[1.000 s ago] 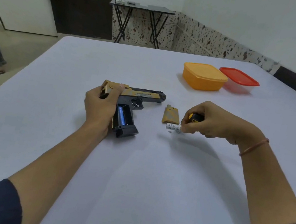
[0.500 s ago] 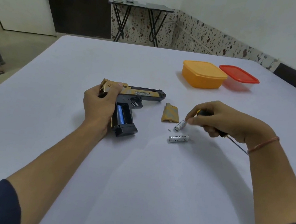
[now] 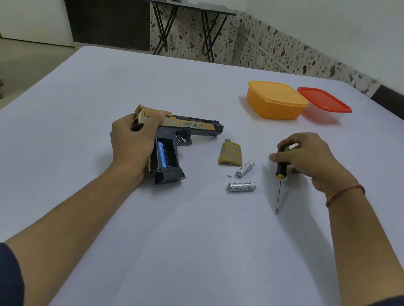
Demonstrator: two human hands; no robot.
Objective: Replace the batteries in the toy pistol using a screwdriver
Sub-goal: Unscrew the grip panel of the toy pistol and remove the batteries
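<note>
Pinning gold-and-black plastic toy pistol (image 3: pixel 194 125) on its side against the white cloth-covered surface (image 3: pixel 182 241), centre-left of frame, muzzle toward frame right. Doing that with left hand (image 3: pixel 131 142), fingers curled over the rear of the slide, palm against the back of the grip. Showing an open grip bay facing up, with one blue cylindrical battery (image 3: pixel 161 153) seated in it.

Gripping black-and-yellow-handled screwdriver (image 3: pixel 281 164) in right hand (image 3: pixel 308 155), right of centre, fingers wrapped round the top of the handle. Pointing the thin metal shaft down toward the lower edge of frame, tip at or just above the surface; cannot tell whether touching. Wearing a thin reddish bracelet (image 3: pixel 345 194) on that wrist.

Between pistol and screwdriver, loose on the surface:
- gold plastic grip cover (image 3: pixel 231 153), just right of the trigger guard
- two silver cylindrical batteries, one angled (image 3: pixel 245 169) against the cover's lower right edge, one (image 3: pixel 241 186) lying crosswise just below it
- tiny metal screw (image 3: pixel 229 175), just left of the angled one

Upper right, well apart from all that: orange lidded plastic box (image 3: pixel 275 101) touching a clear box with red lid (image 3: pixel 324 105).
</note>
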